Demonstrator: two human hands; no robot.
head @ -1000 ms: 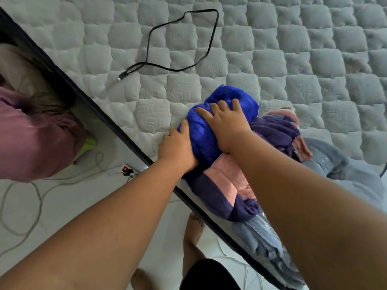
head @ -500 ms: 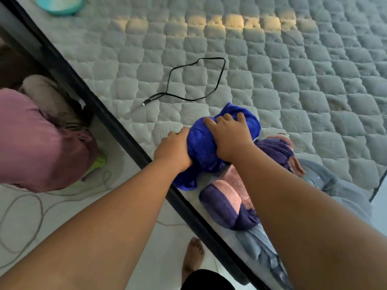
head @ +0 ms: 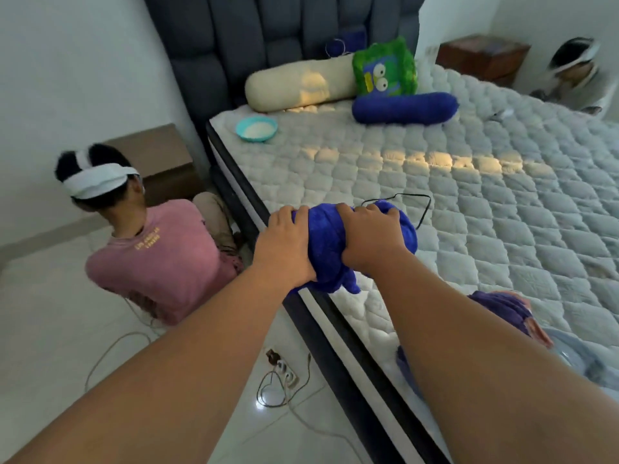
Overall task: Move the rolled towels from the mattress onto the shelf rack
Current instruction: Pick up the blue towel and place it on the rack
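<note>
Blue rolled towel point(head: 330, 251): being held at the near left edge of the mattress point(head: 485, 229), a loose end hanging down.
Left hand point(head: 284, 242): fingers curling over the towel's left end, gripping it.
Right hand point(head: 370, 234): fingers wrapping over the towel's middle, gripping it.
Purple-and-pink towel point(head: 499, 309): lying on the mattress, near right, partly hidden by the right forearm.
Black cable point(head: 429, 200): lying just beyond the blue towel.
Person in pink shirt point(head: 160, 259): sitting on the floor point(head: 67, 329), left.

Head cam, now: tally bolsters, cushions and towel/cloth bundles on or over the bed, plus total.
Bolsters: 2, cream bolster, blue bolster
Cushions: 1, green cushion
Towels/cloth: 3, blue towel gripped by left hand and right hand, purple-pink towel, pale blue cloth
Total: 6
</note>
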